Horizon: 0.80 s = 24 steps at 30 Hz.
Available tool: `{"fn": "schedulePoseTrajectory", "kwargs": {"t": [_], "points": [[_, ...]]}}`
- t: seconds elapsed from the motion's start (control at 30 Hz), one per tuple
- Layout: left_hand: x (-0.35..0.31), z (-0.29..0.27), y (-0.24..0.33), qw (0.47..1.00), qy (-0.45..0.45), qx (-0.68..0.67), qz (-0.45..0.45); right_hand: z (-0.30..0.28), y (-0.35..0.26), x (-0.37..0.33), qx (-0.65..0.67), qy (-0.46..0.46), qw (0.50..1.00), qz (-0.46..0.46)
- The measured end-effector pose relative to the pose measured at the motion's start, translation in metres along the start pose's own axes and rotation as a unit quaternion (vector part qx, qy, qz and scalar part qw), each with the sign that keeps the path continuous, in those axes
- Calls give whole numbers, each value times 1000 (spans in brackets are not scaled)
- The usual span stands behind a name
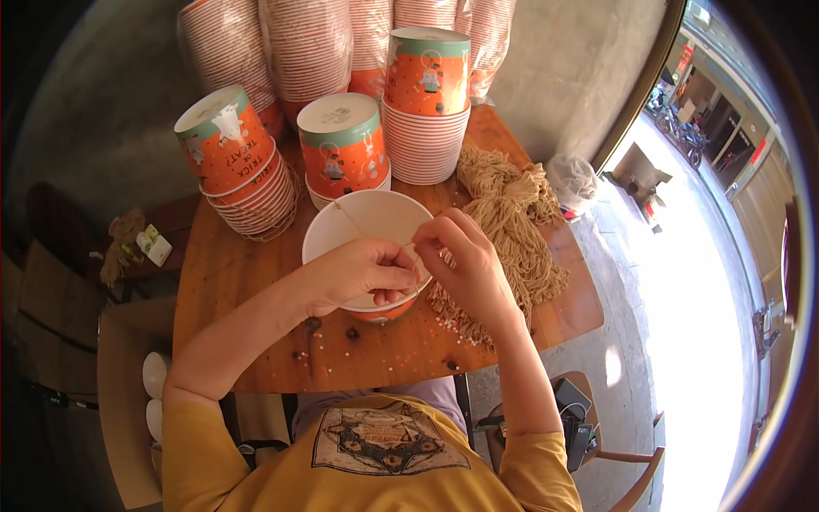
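An orange paper bucket with a white inside (367, 213) stands upright in front of me near the table's front edge. A thin tan cord (351, 218) runs across its opening from the far rim toward my fingers. My left hand (375, 271) is over the near left rim, its fingers curled and closed on the cord. Close beside it, my right hand (461, 252) pinches the cord at the right rim. The fingertips nearly meet, and whether a knot lies between them is too small to tell. Right of the bucket lies a large bundle of tan cords (508, 230).
Upside-down stacks of orange buckets (426, 102) stand behind, with plastic-wrapped stacks (307, 51) against the wall. Small beads are scattered along the wooden table's (230, 316) front. A cardboard box (128, 384) stands at the left, a wooden chair (627, 461) at the lower right.
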<state>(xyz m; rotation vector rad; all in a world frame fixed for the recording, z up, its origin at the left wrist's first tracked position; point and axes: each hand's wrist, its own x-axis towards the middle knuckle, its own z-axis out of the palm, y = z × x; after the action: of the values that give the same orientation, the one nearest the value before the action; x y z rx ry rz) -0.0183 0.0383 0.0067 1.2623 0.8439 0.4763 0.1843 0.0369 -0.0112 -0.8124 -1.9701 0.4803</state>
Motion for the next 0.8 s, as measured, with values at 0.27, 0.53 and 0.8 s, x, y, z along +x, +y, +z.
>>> {"fn": "schedulePoseTrajectory", "kwargs": {"t": [0.27, 0.53, 0.8], "points": [[5, -2, 3, 1000, 6, -5, -16, -6, -11, -29, -57, 36, 997, -36], [9, 0, 2, 999, -6, -22, -30, 12, -26, -40, 8, 66, 989, 132], [12, 1, 1, 988, -37, -127, -84, 21, -32, -53, 3, 108, 984, 143]]}}
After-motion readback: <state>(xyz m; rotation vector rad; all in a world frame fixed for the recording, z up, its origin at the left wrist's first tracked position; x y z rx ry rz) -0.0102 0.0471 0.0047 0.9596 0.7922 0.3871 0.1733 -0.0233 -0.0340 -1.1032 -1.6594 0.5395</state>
